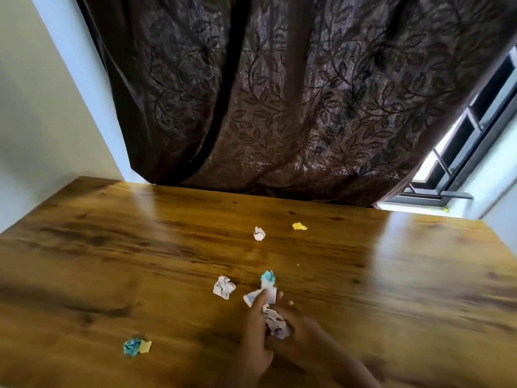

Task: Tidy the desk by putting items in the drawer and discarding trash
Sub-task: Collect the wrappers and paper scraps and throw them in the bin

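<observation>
Crumpled paper scraps lie scattered on the wooden desk (391, 275). My left hand (253, 340) comes up from the bottom edge, and its fingertips pinch a flat white scrap (251, 298). Close on its right, my right hand (302, 329) reaches in from the lower right and holds a crumpled white paper ball (275, 323) against the palm. A teal and white wad (268, 277) lies just beyond the fingertips. Left of it is a white wad (223, 287). Farther back are a small white wad (259, 233) and a yellow wad (299, 226). The hands are blurred.
A teal and yellow wad (137, 346) lies at the near left of the desk. A dark patterned curtain (279, 107) hangs behind the far edge. A window with black bars (458, 152) is at the right, and a pale wall (42, 121) is at the left.
</observation>
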The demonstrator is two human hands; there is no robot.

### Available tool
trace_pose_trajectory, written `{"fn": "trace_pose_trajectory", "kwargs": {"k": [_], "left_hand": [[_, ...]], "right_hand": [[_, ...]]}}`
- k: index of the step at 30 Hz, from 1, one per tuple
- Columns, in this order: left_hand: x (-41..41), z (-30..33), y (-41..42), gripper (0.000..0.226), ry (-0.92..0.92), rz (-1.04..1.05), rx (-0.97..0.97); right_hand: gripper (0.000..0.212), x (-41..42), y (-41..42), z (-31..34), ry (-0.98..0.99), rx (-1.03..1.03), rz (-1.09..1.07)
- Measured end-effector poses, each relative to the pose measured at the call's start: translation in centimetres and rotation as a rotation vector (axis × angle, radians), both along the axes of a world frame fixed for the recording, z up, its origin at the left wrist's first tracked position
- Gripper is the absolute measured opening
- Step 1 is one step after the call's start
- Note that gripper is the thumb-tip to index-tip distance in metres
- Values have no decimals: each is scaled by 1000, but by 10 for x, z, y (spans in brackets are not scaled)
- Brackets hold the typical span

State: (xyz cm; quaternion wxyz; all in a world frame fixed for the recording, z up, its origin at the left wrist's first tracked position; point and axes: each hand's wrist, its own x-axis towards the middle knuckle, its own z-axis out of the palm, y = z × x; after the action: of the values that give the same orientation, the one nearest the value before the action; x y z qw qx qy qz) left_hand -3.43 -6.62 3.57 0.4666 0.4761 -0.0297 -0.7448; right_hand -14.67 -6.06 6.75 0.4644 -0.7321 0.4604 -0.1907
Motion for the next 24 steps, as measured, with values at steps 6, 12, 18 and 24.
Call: {"fn": "trace_pose_trajectory", "kwargs": {"k": [6, 12, 18, 24], "left_hand": [[46, 13, -18, 20, 86, 188, -51], [87, 34, -41, 25, 183, 338, -48], [102, 39, -61, 29, 239, 325, -43], [90, 41, -90, 32, 255, 283, 24]], "right_hand": [[23, -5, -86, 20, 38, -129, -222], [50, -23, -198, -19, 413, -337, -449], [46, -10, -208, -47, 749, -414, -350], [25, 23, -182, -20, 131, -348, -627]]}}
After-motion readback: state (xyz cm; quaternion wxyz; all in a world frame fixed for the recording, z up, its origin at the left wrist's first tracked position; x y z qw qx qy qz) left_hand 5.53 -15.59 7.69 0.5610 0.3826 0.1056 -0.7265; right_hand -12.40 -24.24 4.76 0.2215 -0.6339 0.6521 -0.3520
